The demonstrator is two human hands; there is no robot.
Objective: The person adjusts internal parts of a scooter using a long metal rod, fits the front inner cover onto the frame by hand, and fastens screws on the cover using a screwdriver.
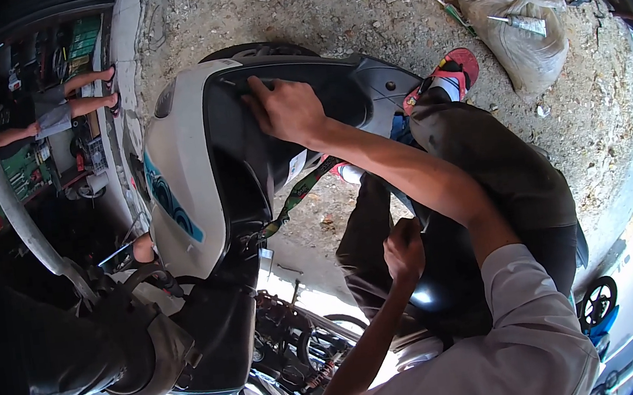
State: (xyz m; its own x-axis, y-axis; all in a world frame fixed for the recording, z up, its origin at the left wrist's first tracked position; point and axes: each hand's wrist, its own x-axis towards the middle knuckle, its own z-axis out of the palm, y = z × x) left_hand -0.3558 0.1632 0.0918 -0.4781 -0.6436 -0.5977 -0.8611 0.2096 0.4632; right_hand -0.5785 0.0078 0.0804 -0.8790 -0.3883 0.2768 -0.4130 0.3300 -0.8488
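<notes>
Fingers [261, 104] half bent, your right hand [293, 112] lies over the white scooter's [182, 127] black plastic panel [243, 147]; your left hand [404, 251] curls nearer. Palms hidden, you cannot tell if they hold anything.

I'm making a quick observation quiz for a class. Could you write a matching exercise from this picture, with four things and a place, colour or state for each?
1. Right hand
2. Left hand
3. Sandal
4. Sack

A. Red, on a foot
B. Lying on rough ground
C. Against the black panel of the scooter
D. Curled into a loose fist

Pairs: 1-C, 2-D, 3-A, 4-B
</notes>
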